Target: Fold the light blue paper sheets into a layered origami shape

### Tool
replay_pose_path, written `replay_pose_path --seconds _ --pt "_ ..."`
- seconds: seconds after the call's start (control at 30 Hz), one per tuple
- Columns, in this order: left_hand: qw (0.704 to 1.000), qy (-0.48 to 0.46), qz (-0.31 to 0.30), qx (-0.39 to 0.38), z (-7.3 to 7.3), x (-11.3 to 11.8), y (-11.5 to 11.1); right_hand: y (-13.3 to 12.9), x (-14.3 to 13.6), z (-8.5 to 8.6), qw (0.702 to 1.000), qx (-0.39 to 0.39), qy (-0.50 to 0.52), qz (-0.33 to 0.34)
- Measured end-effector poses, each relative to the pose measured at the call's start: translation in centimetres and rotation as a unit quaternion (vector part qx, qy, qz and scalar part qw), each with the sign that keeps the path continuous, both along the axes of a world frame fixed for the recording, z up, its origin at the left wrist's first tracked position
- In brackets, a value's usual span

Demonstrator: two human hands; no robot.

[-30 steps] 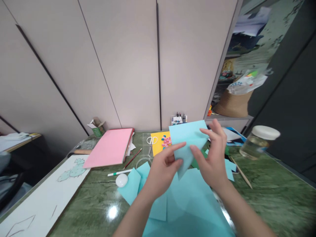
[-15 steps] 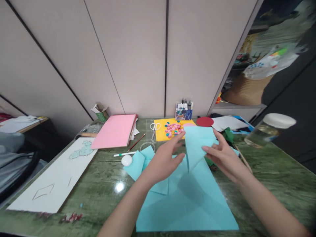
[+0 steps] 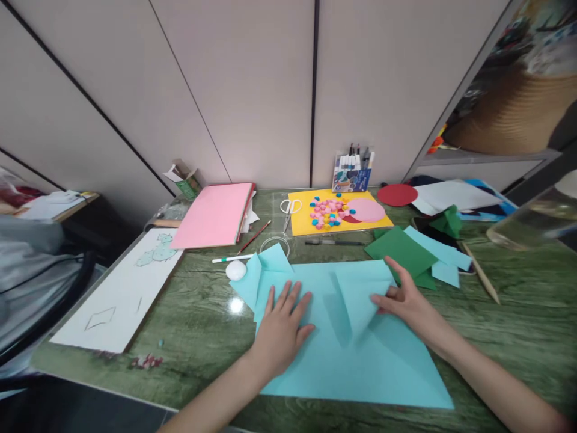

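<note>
A large turquoise sheet (image 3: 387,373) of smooth, matt paper is spread on the green, wood-grained tabletop (image 3: 202,337). Above its far right part, a folded piece (image 3: 360,288) of the same colour, tapered to a point towards the near edge, is held by the right hand (image 3: 396,294); its right margin is pinched between thumb and bent fingers. The left hand (image 3: 283,328) is laid palm down over the sheet's left part, fingers spread, with nothing gripped. At the sheet's far left corner, creased turquoise pieces (image 3: 247,282) are overlapped beside a glossy white rounded object (image 3: 235,270). Beyond the sheet, small rounded lumps (image 3: 327,210) in pink, blue and yellow are scattered on yellow card (image 3: 300,219). Some right fingers are hidden, and whether the folded piece's tip is touching the sheet cannot be told. Far right of the sheet, a transparent jar (image 3: 532,222) is blurred and cut off.
</note>
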State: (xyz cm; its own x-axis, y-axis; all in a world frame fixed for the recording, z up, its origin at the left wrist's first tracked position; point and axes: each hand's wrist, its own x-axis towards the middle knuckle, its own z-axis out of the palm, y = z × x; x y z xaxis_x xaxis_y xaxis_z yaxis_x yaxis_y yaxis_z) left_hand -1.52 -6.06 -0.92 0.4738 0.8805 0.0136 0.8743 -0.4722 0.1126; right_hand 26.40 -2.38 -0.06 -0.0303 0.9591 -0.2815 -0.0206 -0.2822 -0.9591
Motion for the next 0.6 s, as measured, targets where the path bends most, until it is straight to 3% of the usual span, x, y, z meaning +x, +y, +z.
replay_pose_path --seconds 0.27,0.43,0.53,0.6 --pt "1.0 0.013 -0.024 0.001 0.6 -1.0 2.7 0.0 0.8 -1.1 0.999 -0.002 -0.006 0.039" --pt "1.0 -0.007 -0.024 0.019 2.2 1.4 2.5 -0.4 0.4 -0.4 0.997 -0.007 -0.003 0.071" --pt "0.994 -0.043 -0.1 0.005 2.8 3.4 1.4 -0.6 0.4 -0.3 0.995 -0.001 -0.021 0.099" --pt "0.989 -0.059 -0.132 -0.03 2.5 4.2 1.0 -0.7 0.4 -0.2 0.992 0.012 -0.06 0.112"
